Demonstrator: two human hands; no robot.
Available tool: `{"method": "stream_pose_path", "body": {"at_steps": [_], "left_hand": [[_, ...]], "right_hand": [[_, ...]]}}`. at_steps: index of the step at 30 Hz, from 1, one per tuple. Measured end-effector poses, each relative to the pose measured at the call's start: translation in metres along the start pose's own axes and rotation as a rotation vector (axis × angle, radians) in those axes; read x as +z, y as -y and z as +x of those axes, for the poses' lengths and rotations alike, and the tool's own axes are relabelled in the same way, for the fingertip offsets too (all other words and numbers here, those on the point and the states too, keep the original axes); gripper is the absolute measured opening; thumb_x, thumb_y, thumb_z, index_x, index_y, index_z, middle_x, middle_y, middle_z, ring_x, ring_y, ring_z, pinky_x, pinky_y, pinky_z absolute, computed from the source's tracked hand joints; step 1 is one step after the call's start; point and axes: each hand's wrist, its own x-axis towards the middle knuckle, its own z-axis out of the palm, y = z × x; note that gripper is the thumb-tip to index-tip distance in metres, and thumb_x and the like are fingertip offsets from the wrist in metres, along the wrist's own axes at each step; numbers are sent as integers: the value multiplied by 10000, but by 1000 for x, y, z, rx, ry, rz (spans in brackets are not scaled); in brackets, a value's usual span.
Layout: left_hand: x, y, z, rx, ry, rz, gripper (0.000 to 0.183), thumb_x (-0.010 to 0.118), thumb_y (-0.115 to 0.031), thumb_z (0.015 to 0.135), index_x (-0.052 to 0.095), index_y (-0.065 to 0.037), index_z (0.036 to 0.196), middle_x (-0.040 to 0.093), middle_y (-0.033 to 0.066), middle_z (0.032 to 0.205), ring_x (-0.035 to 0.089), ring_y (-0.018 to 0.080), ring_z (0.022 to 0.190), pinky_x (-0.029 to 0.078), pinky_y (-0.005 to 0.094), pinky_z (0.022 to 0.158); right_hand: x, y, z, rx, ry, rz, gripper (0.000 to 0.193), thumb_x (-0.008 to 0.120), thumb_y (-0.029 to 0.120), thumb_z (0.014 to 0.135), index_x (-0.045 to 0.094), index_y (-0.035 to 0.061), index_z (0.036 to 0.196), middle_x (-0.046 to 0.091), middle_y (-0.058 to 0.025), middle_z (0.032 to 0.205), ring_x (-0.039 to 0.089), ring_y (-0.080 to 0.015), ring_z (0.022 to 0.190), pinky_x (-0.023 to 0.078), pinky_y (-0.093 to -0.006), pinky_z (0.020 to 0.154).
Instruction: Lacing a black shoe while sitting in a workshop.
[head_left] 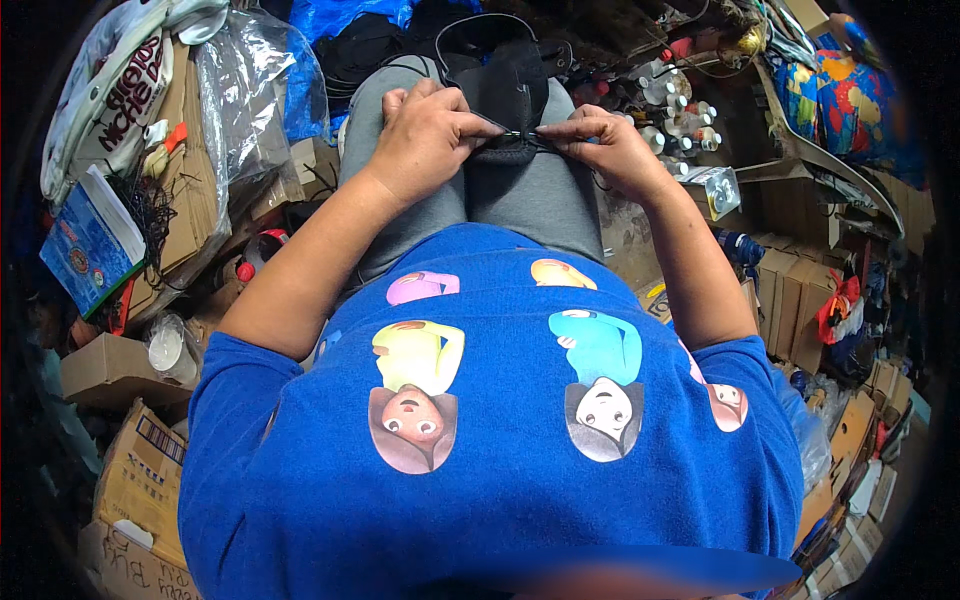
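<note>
A black fabric item point(508, 95) with a thin looping strap lies across my lap, over the grey trousers point(535, 200). At its near edge the thumb and forefinger of my left hand point(428, 130) are pinched together, closed on the left side of that edge. Opposite, my right hand point(612, 148) is also closed in a pinch at the right side of the edge. A thin, light-coloured sliver shows between the two sets of fingertips, too small to name. The fingertips almost meet, and what exactly they grip is partly hidden.
Several small clear bottles point(680, 115) stand on the right, by a multicoloured bag point(845, 100). Cardboard boxes point(790, 300) are stacked at the right. On the left are clear plastic sheeting point(250, 90), a blue book point(92, 245), a clear cup point(170, 350) and cartons point(140, 480).
</note>
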Motion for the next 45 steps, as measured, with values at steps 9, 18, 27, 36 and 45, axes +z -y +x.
{"method": "stream_pose_path", "body": {"at_steps": [9, 18, 27, 36, 45], "left_hand": [[-3, -2, 0, -28, 49, -39, 278, 699, -113, 709, 735, -275, 932, 521, -30, 744, 484, 176, 849, 262, 367, 826], [-2, -1, 3, -30, 91, -39, 286, 669, -106, 738, 730, -283, 955, 508, -27, 732, 478, 172, 830, 259, 359, 818], [1, 1, 4, -9, 90, -20, 306, 635, -90, 772, 723, -299, 978, 491, -27, 722, 481, 172, 835, 254, 358, 808], [3, 4, 11, -41, 99, -53, 241, 662, -145, 777, 730, -289, 958, 523, -34, 719, 493, 164, 853, 247, 358, 806], [9, 9, 30, -58, 132, -39, 160, 686, -195, 750, 733, -265, 887, 575, -47, 756, 531, 149, 902, 250, 374, 810]], "right_hand": [[-4, -1, 3, -2, 32, 9, 314, 614, -28, 780, 704, 107, 1050, 507, 12, 795, 500, -91, 778, 428, -224, 727], [-8, -8, 7, -37, 30, 6, 297, 664, 57, 757, 722, 182, 1020, 563, -33, 813, 559, -151, 785, 461, -274, 735], [-12, -7, 8, -39, 59, 24, 290, 662, 64, 774, 718, 185, 1032, 560, -33, 816, 557, -147, 789, 459, -269, 747], [-14, -12, 14, 12, 102, 108, 261, 665, 85, 795, 711, 145, 1045, 582, -25, 839, 558, -140, 832, 448, -265, 779], [-21, -24, 32, 0, 242, 201, 244, 671, 71, 809, 696, 65, 1051, 636, -6, 879, 572, -93, 833, 449, -234, 777]]}}
